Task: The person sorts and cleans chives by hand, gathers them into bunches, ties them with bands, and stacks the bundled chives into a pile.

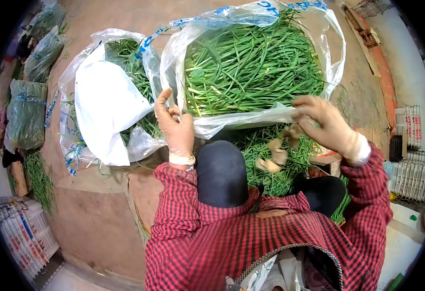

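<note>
- Well left of the open bag lies a stuffed plastic bag (26,115) with blue print.
- Just left of the open bag sits a second bag (66,109) of greens, partly covered by a white sheet (108,104).
- The left hand (177,128), thinly gloved, is at the open bag's near left corner, fingers partly bent; I cannot tell whether they pinch the film.
- The open bag (173,63) lies on the brown floor (91,223), ahead of the person, filled with long green stalks (251,68).
- On its near side is a loose green heap (290,179), with blurred tan pieces (269,166) above it.
- The right hand (326,119), gloved, is at its near right corner, fingers bent; blur hides what, if anything, they grasp.
</note>
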The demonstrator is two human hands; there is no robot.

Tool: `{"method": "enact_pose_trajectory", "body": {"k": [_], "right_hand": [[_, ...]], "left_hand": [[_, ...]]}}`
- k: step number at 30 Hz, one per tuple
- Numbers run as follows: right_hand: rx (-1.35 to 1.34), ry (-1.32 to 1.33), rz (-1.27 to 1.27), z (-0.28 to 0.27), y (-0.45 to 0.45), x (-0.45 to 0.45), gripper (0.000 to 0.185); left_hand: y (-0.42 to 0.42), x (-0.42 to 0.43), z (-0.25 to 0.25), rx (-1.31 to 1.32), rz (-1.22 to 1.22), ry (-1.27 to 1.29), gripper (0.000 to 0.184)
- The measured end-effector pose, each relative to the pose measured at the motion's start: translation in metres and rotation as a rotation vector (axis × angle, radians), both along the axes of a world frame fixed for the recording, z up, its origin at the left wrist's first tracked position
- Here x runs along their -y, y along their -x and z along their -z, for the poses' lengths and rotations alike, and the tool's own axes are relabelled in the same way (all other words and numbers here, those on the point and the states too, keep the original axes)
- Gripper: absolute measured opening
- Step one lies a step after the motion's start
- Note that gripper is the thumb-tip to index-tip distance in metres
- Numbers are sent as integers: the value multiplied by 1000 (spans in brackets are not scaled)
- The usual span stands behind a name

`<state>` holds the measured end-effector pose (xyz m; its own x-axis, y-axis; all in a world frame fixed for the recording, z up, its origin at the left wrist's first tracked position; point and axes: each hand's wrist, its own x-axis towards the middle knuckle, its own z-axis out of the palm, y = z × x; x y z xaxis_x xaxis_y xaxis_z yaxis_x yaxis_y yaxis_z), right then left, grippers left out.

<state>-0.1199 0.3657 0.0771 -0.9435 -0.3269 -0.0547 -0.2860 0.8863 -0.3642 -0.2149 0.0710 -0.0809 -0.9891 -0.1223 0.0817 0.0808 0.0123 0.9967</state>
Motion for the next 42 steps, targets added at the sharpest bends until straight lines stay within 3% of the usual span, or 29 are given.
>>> {"method": "enact_pose_trajectory", "body": {"k": [2,5,8,10,16,20,22,24,26,28,29,34,36,37,39,40,41,42], "right_hand": [[-142,97,-6,28,32,31,27],[-333,8,-115,79,83,82,42],[-249,-265,-93,120,98,124,65],[-264,-247,-130,125,86,131,68],[-214,-457,-176,135,81,130,54],[-267,-486,-20,151,104,150,49],[-306,-476,-2,145,106,150,38],[-236,-352,-27,139,107,147,30],[-400,-263,-28,141,107,134,28],[-134,-217,73,109,110,119,23],[-127,-215,64,110,112,105,23],[-416,612,241,101,128,44,24],[-123,1272,352,93,120,60,22],[-21,1282,273,94,120,67,26],[-311,168,63,89,119,79,48],[-343,149,-53,93,119,94,54],[-246,-83,-73,95,118,107,67],[-218,-203,-58,97,114,116,68]], "left_hand": [[-5,1,-2,-31,3,-9,67],[-10,-1,-12,-72,1,12,67],[-14,-2,-11,-93,-14,20,67],[-16,-2,-13,-100,-24,109,66],[-16,-10,-16,-180,-18,135,65],[-13,-11,-9,-221,-74,170,60],[-13,-11,-7,-172,-84,122,57],[-14,-10,-7,-150,-87,34,57],[-15,-4,-5,-118,-97,-45,56],[-16,1,-1,-66,-100,-49,57],[-16,5,8,-26,-92,3,55],[-14,11,-2,-232,-84,388,52],[-15,8,-9,-164,-73,361,53],[-15,7,-7,-163,-73,362,53],[-14,6,-3,-151,-85,366,52],[-13,7,-3,-152,-73,365,52],[-13,10,-4,-217,-82,461,51],[-11,4,-5,-298,-58,528,50]]}}
